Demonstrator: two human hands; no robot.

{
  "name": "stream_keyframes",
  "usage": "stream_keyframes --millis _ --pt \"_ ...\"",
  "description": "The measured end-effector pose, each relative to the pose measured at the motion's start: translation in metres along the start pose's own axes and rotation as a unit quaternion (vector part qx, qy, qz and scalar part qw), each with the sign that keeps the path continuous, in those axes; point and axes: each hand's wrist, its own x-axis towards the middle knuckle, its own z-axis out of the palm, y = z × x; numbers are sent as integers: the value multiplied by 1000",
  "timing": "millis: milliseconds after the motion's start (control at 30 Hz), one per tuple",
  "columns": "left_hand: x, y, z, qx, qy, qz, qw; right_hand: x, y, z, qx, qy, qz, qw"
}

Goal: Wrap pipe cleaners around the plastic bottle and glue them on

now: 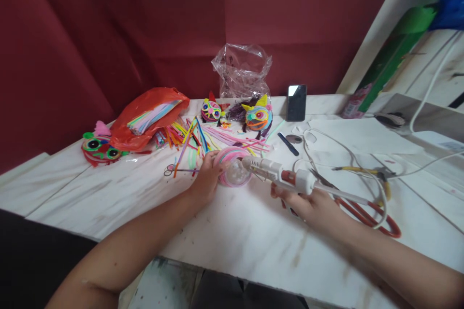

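Note:
My left hand grips the left side of a round, clear object wrapped in pink strands, just above the tabletop. Its uncovered clear part faces me. In my right hand is a white glue gun, held by its handle, with a glue stick at its rear. The gun's nozzle points left and meets or nearly meets the right edge of the pink wrapping; actual contact cannot be made out. Behind the round object lie loose colourful pipe cleaners.
Decorated animal heads stand at the back and left. A red bag, scissors, a phone, a blue cutter, white cables and red-handled pliers lie around on the marble table.

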Motion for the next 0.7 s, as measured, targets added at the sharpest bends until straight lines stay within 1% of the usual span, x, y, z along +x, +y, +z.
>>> stream_keyframes --millis 200,367,533,700 --pt "0 -1 1 7 10 7 1000 -1 -1 1 -5 2 -14 1000" --pt "1 -1 0 -12 9 7 1000 0 -6 -4 -17 25 8 1000" --pt "2 0 -2 -19 25 6 999 1 -4 -3 -16 28 27 999" --pt "4 1 -4 -16 24 10 1000 0 0 -2 -12 36 20 999"
